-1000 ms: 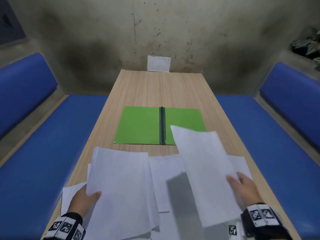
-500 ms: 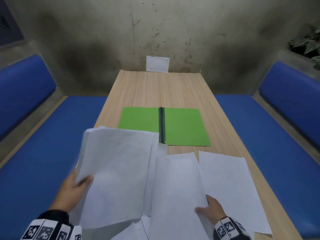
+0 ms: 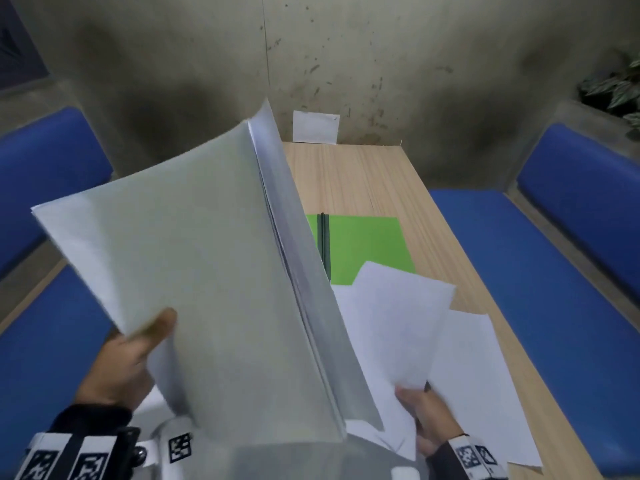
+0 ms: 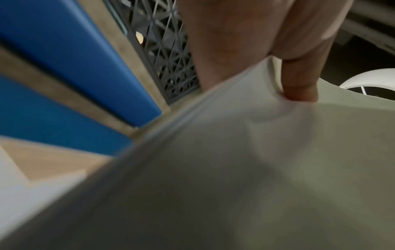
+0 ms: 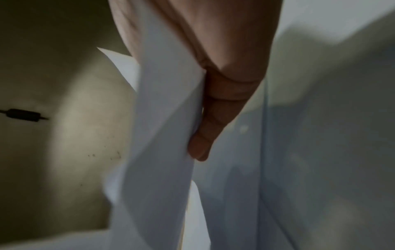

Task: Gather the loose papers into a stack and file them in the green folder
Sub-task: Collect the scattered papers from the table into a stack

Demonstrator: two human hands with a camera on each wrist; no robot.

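Head view: your left hand (image 3: 121, 358) pinches the tilted stack (image 3: 207, 271); your right hand (image 3: 424, 419) pinches one sheet (image 3: 394, 320). Risk: loose corner grip, pages fanning out, missing the green folder (image 3: 363, 247).

Two hands (image 3: 117, 362), one green folder (image 3: 363, 247)

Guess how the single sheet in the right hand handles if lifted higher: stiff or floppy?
Likely floppy: the sheet already curves where the right hand pinches one corner. Probably very light, since that pinch alone lifts it. It may slide easily over the papers beneath.
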